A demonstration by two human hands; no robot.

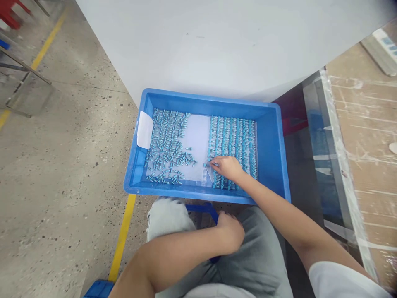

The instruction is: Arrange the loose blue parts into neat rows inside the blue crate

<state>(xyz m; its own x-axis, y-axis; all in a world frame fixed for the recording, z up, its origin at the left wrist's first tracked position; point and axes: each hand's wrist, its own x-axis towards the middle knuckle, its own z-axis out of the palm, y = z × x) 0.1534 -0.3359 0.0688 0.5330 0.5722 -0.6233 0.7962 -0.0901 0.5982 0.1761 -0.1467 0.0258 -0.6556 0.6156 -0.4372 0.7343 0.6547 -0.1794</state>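
A blue plastic bin stands in front of my knees with a white sheet on its bottom. At its left lie many small blue-and-silver pin-like parts in loose, uneven groups. On the right, the same kind of parts stand in neat, close rows. My right hand reaches over these rows, thumb and fingertips pinched on one small blue-headed part at the rows' left edge. My left hand rests bent over my lap, its fingers mostly hidden.
A white paper label hangs over the bin's left wall. Behind the bin rises a pale grey panel. To the right is a cardboard-covered, plastic-wrapped surface. Yellow floor lines and a metal-legged frame are at left.
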